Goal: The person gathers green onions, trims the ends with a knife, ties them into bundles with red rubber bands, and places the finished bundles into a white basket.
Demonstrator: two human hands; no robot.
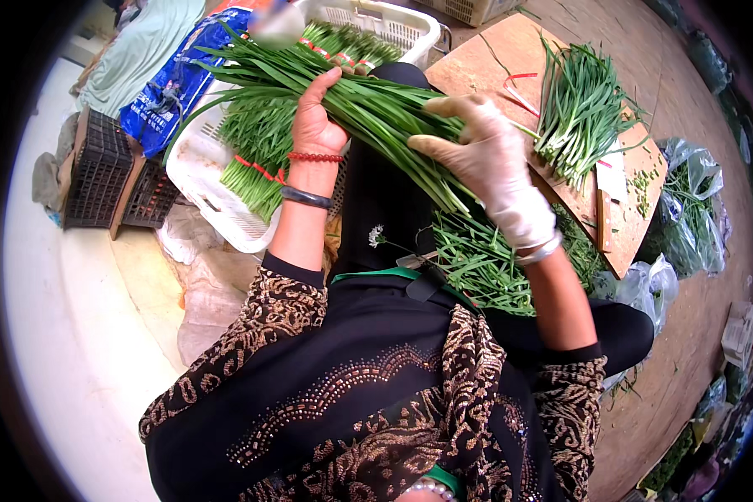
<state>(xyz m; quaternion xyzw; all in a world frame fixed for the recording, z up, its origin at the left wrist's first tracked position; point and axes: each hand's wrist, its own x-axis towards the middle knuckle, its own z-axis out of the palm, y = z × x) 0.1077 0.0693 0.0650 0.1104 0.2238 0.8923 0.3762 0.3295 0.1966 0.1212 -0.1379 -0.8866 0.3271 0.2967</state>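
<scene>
My bare left hand holds a large bunch of long green garlic chives, its thumb on top. My right hand, in a thin whitish glove, is at the bunch's right side near the pale stalk ends, thumb and fingers spread; whether it touches the stalks I cannot tell. To the right, a loose pile of chives lies on a wooden board. A knife with a wooden handle lies beside that pile, near red ties and chopped bits. More loose chives lie below my right hand.
At the upper left, a white plastic basket holds chive bundles with red ties. A blue bag and dark slatted crates stand left of it. Clear plastic bags of greens sit right of the board. My knees flank the loose chives.
</scene>
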